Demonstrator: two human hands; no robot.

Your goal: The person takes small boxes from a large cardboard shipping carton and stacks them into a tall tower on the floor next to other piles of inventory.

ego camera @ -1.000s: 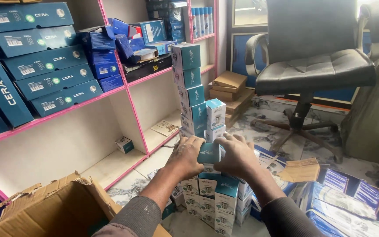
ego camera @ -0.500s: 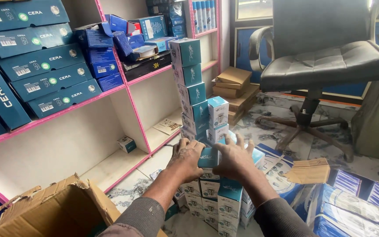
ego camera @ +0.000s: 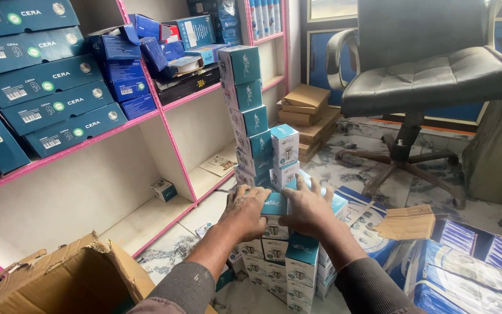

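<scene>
While pressed between them, the teal box (ego camera: 274,204) is clamped by left hand (ego camera: 245,210) and right hand (ego camera: 308,208).

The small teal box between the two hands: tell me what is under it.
The small teal box sits on stacked teal-and-white boxes, several rows deep. The left hand and right hand flank it, covering the top row's sides; the floor under the stack is hidden.

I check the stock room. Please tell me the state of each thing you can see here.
Small teal box: held between both hands, on a stack.
Left hand: gripping the box.
Right hand: gripping the box.
Tall box column: upright, slightly leaning.
Cardboard carton: open, flaps torn.
Office chair: upright, unoccupied.
</scene>
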